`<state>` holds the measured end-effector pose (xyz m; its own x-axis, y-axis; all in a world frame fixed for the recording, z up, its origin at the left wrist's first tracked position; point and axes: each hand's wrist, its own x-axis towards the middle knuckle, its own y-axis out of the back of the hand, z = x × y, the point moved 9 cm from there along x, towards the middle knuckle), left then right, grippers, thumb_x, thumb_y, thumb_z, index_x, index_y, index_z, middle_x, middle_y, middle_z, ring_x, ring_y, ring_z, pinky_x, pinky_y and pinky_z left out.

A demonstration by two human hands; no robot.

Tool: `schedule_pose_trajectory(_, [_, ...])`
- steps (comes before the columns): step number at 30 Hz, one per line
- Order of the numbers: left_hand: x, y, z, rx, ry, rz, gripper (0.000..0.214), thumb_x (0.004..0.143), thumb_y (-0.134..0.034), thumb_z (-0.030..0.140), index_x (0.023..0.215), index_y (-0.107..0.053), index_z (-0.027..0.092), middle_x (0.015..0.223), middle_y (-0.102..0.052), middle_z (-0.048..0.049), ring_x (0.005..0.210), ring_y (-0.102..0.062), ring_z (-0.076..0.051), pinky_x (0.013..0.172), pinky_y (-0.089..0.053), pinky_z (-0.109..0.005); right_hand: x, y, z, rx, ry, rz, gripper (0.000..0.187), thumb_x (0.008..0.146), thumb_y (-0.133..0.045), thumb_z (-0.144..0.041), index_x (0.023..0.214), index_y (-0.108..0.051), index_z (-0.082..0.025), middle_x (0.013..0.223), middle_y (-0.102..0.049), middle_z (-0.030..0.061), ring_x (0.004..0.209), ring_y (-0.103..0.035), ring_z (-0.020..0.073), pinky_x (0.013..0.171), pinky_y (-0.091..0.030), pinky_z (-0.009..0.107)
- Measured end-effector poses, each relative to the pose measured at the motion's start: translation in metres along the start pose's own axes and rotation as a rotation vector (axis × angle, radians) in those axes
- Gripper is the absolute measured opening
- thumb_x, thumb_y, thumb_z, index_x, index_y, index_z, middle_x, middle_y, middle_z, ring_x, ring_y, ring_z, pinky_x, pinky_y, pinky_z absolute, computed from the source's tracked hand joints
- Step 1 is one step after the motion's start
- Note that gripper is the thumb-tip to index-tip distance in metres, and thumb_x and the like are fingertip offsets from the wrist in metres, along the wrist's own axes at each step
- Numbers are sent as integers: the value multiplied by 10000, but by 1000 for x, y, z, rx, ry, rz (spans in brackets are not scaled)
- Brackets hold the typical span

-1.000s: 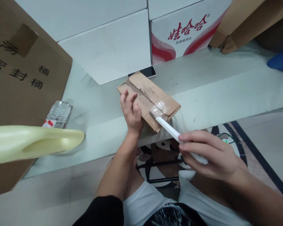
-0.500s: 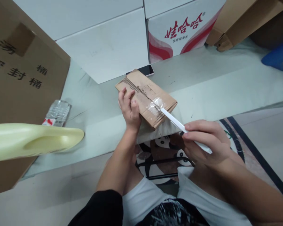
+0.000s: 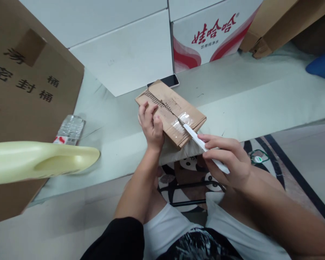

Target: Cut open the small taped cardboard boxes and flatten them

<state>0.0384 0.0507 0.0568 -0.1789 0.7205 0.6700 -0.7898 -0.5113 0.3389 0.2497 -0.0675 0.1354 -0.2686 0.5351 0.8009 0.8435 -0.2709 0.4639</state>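
Observation:
A small flat cardboard box lies at a slant on the pale cloth-covered surface, its top marked by a torn strip and a long seam. Clear tape covers the seam's near end. My left hand grips the box's left side, fingers curled over the top and thumb along the near edge. Between the fingers and thumb of my right hand is a white utility knife. Its tip meets the taped seam; how deep the blade sits is hidden.
A dark phone lies behind the box, against white cartons. At left stand a large brown carton, a crumpled clear plastic bottle and a pale yellow object. Something blue is at far right.
My right hand and the knife have moved left and toward the box, the knife tip going a little further up along the taped seam. My left hand keeps its hold; the view has shifted slightly.

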Motion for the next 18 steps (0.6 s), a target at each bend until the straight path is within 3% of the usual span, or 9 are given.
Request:
schedule_pose_trajectory(7, [0,1,2,2,-21,20,511,1023,-368,590,1178,-676,212,1375,-585,-135,1395,-517,-295,1209,-375,-484,2,3,5,-34,-70,68,177,934,-607,-87,1024,-609,-239,985,-674,50,1041,-767,215,805,-691,342])
schedule_pose_trajectory(12, [-1,-2,5,7,-18,-8,548,1030,-324,599,1190,-682,215,1383,-592,-134,1394,-527,-302,1184,-409,-483,0,19,0,-11,-31,136,154,917,-617,-107,1023,-628,-218,966,-685,65,952,-774,230,766,-696,365])
schedule_pose_trajectory(18, [0,-2,6,44,-10,-20,582,1027,-288,619,1186,-685,225,1387,-596,-126,1392,-534,-301,1176,-411,-478,5,24,-1,-36,-106,27,146,895,-623,-114,959,-632,-245,923,-680,50,927,-771,239,748,-690,381])
